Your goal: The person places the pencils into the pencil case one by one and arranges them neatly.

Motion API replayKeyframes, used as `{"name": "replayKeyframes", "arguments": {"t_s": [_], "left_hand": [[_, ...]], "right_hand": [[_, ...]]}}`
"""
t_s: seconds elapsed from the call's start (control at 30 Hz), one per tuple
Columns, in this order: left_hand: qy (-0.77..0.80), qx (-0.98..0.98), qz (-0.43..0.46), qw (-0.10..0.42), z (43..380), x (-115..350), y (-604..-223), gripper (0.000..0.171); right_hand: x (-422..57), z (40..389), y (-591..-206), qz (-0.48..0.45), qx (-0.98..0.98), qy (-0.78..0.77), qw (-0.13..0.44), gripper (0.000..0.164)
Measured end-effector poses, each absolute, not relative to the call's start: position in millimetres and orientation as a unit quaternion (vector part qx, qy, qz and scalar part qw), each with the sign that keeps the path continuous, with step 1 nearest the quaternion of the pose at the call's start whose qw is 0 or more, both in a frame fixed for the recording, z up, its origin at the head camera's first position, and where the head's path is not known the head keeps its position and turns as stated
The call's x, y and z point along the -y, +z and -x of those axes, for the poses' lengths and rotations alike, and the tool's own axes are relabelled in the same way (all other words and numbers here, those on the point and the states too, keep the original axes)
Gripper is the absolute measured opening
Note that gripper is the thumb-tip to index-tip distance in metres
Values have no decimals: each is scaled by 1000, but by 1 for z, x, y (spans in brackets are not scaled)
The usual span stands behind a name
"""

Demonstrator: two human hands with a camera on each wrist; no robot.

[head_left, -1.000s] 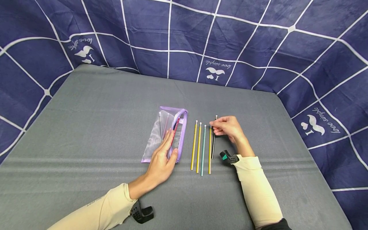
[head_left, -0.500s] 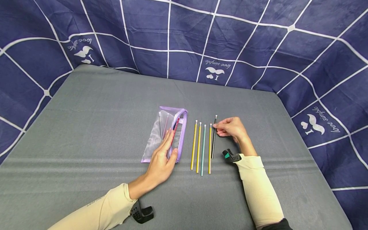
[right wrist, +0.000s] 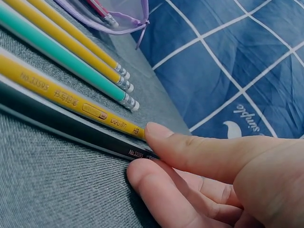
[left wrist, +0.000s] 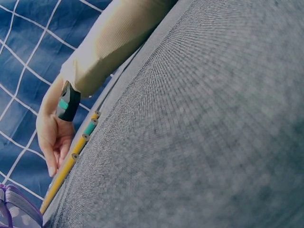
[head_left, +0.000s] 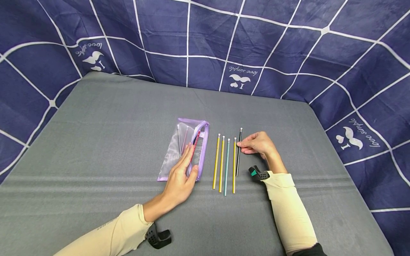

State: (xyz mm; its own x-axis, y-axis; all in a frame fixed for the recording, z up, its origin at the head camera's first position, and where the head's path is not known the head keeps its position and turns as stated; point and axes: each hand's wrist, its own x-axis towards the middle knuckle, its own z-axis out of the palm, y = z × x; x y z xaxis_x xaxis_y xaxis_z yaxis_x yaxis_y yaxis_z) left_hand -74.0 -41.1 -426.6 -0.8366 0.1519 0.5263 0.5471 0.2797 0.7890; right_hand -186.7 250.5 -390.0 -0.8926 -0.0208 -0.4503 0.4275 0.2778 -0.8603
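Note:
My left hand (head_left: 179,183) rests with straight fingers on a see-through mesh pencil pouch (head_left: 169,156) with purple edging. A red pencil (head_left: 196,139) shows along its opening. To the right, my right hand (head_left: 257,145) pinches a black pencil (head_left: 238,165) between thumb and index finger near its eraser end. The thumb tip meets the end of the neighbouring yellow pencil (right wrist: 71,99) in the right wrist view; whether it presses on it I cannot tell. Further left lie a teal pencil (head_left: 226,167) and two more yellow pencils (head_left: 216,160), roughly parallel, erasers pointing away.
A grey cloth (head_left: 112,142) covers the table beneath everything. Behind it and along its sides hangs a dark blue curtain (head_left: 166,35) with white grid lines. Black wrist cameras (head_left: 158,237) are strapped at both cuffs.
My right hand has shifted a little right, from the yellow pencil's eraser end to the black pencil, and slid slightly down it. The left hand and pouch have stayed still.

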Motion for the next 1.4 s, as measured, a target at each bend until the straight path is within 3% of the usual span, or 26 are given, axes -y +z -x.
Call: {"name": "replayKeyframes", "arguments": {"t_s": [1.4], "left_hand": [[-556,781,224,177,74,41,-427,58]], "right_hand": [[-252,185,-388,-122,-768,-598,194,11]]}}
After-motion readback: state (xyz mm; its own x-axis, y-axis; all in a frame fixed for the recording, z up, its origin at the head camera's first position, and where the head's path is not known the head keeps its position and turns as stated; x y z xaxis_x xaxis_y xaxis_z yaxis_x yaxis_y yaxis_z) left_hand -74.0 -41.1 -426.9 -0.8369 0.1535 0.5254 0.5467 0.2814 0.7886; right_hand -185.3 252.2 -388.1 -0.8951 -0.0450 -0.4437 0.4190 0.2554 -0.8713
